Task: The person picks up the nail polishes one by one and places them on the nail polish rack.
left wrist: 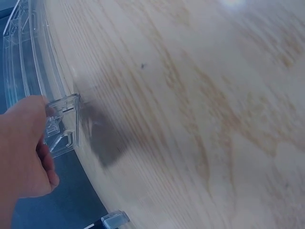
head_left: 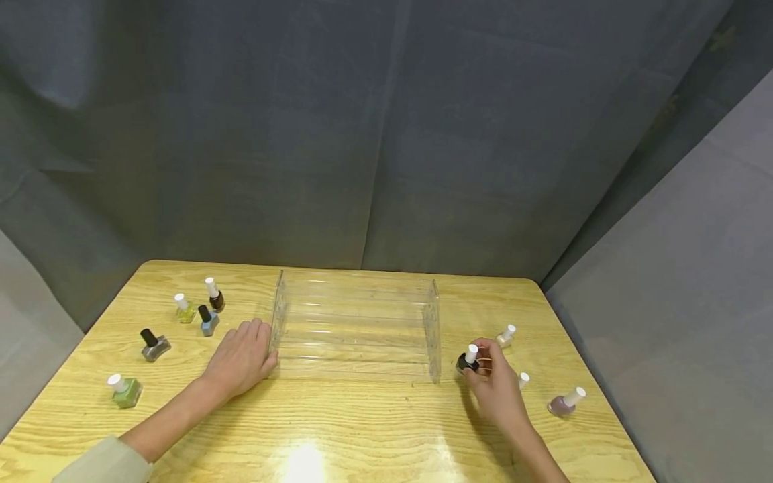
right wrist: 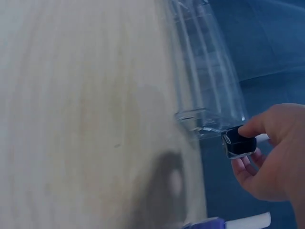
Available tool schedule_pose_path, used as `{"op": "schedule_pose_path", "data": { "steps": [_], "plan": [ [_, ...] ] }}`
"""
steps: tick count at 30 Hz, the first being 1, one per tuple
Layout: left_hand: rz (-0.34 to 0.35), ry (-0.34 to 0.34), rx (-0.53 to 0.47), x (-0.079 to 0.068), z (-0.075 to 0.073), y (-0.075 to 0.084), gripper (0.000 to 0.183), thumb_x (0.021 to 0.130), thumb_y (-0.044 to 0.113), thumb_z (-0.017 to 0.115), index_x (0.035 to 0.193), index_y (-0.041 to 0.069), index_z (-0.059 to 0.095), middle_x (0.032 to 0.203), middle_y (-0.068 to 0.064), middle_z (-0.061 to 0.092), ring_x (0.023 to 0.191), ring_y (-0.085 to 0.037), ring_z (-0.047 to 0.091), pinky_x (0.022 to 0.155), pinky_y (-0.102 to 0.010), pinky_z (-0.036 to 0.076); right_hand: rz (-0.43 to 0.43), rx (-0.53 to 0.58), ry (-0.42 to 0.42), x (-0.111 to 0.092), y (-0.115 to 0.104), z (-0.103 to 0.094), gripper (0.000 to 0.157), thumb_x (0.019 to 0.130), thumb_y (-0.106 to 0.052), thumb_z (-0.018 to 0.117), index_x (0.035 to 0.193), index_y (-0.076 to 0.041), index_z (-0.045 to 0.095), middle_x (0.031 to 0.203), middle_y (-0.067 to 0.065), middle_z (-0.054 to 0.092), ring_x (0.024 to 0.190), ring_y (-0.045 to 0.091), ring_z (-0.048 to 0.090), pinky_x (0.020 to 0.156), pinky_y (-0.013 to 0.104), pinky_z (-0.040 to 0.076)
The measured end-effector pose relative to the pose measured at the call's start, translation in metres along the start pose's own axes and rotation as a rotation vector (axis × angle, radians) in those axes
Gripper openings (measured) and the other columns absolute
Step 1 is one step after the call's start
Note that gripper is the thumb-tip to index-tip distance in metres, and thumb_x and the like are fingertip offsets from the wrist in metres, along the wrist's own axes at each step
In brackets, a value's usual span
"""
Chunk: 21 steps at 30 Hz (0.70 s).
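Note:
A clear plastic tiered rack (head_left: 433, 329) stands at the middle of the table's far half. My left hand (head_left: 241, 359) holds its left end panel (left wrist: 71, 121), thumb on the near side and fingers curled behind. On the right, my right hand (head_left: 498, 389) pinches a black nail polish bottle (head_left: 465, 364) with a white cap between thumb and fingers. The right wrist view shows the dark bottle (right wrist: 239, 143) raised, its base toward the rack's end. Close behind this hand are a pale nail polish bottle (head_left: 504, 340) and a white cap (head_left: 523, 380), its bottle mostly hidden.
A purple nail polish bottle (head_left: 561, 405) stands at far right. Left of the rack are several more: green (head_left: 127, 394), grey (head_left: 156, 348), blue (head_left: 209, 324), yellow (head_left: 186, 312) and dark brown (head_left: 217, 301). Dark cloth (head_left: 338, 168) hangs behind the wooden table (head_left: 356, 429).

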<state>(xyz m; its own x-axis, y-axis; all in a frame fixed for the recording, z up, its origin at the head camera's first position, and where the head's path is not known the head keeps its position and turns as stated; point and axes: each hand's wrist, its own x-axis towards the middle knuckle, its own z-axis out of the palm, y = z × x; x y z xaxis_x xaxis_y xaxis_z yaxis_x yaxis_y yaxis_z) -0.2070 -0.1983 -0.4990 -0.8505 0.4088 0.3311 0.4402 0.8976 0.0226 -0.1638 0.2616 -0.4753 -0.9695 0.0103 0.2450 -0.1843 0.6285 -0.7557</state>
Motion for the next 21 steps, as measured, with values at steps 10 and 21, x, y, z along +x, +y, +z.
{"op": "schedule_pose_path", "data": {
  "steps": [10, 21],
  "plan": [
    [0.011, 0.019, 0.017, 0.000, 0.000, -0.001, 0.028, 0.090, 0.026, 0.064, 0.089, 0.004, 0.047, 0.077, -0.003, 0.035, 0.066, -0.020, 0.033, 0.055, -0.033, 0.030, -0.067, 0.074, -0.021, 0.020, -0.032, 0.002, 0.048, 0.085, 0.009, 0.070, 0.125, -0.010, 0.053, 0.107, 0.010, 0.059, 0.097, 0.025, 0.060, 0.080, 0.032, 0.053],
    [0.010, 0.016, 0.023, -0.001, 0.002, -0.001, 0.026, 0.091, 0.025, 0.064, 0.089, 0.006, 0.046, 0.078, -0.003, 0.035, 0.067, -0.019, 0.033, 0.057, -0.033, 0.031, -0.195, 0.110, -0.073, 0.049, -0.064, 0.011, 0.048, 0.082, 0.008, 0.068, 0.122, -0.013, 0.054, 0.103, 0.005, 0.059, 0.093, 0.022, 0.059, 0.078, 0.044, 0.052]
  ]
}}
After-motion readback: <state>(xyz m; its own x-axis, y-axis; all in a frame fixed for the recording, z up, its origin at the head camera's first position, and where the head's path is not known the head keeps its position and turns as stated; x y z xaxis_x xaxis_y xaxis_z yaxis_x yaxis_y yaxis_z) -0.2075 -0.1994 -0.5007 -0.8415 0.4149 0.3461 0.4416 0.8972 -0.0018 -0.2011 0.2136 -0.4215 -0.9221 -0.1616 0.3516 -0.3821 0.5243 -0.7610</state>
